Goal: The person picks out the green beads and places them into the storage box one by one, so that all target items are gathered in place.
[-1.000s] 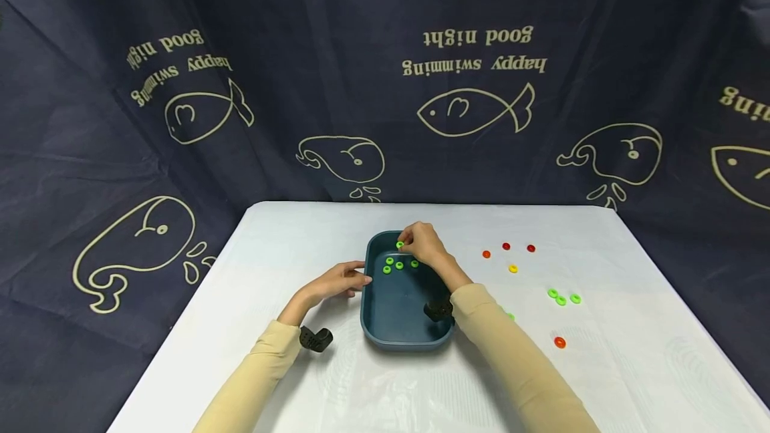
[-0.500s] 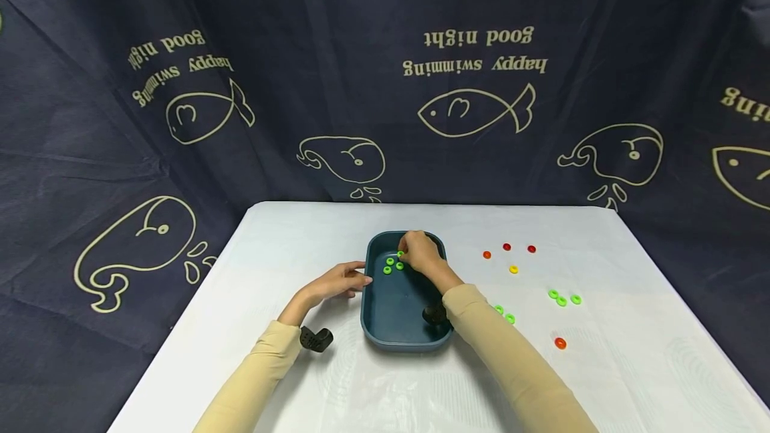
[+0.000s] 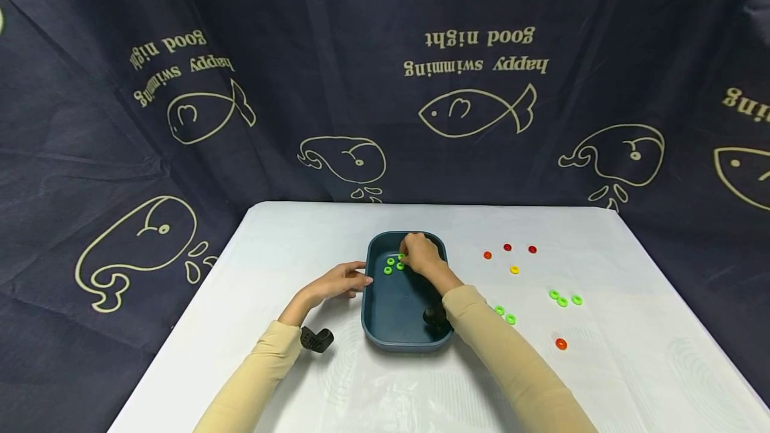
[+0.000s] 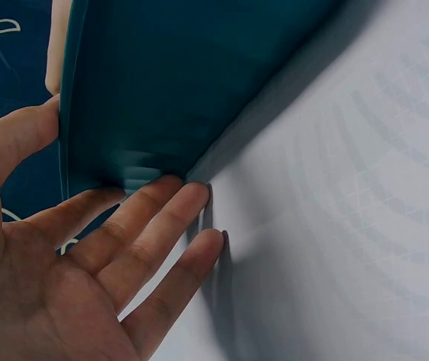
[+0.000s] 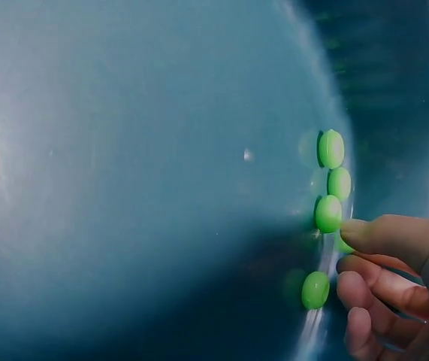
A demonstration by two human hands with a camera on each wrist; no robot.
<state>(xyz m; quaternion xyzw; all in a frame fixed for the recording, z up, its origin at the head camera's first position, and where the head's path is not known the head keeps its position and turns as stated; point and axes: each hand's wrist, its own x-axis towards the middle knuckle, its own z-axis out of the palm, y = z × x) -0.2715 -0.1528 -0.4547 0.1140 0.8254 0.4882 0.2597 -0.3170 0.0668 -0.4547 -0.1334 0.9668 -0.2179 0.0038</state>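
Note:
A dark blue-green rectangular bin [image 3: 398,316] stands on the white table. My left hand [image 3: 339,280] rests at its left side; in the left wrist view the fingers are fairly straight against the outer wall and the thumb touches the rim. Inside the bin, near the far wall, my right hand [image 3: 422,254] pinches a small green ring-shaped bead [image 5: 345,245] between thumb and forefinger, low at the floor. Beside it lie several loose green beads [image 5: 328,213], with one more green bead [image 5: 315,290] below the fingertips in the right wrist view.
Right of the bin lie two green beads [image 3: 510,319] close to the right sleeve and a cluster of green beads [image 3: 562,302]. A yellow bead [image 3: 514,270], red beads [image 3: 508,247] and orange beads [image 3: 561,344] are scattered there too. A dark printed cloth [image 3: 385,85] hangs behind the table.
My right hand has moved down into the bin with the green bead, lowering it to the floor near the others. The left hand has stayed at the bin's side.

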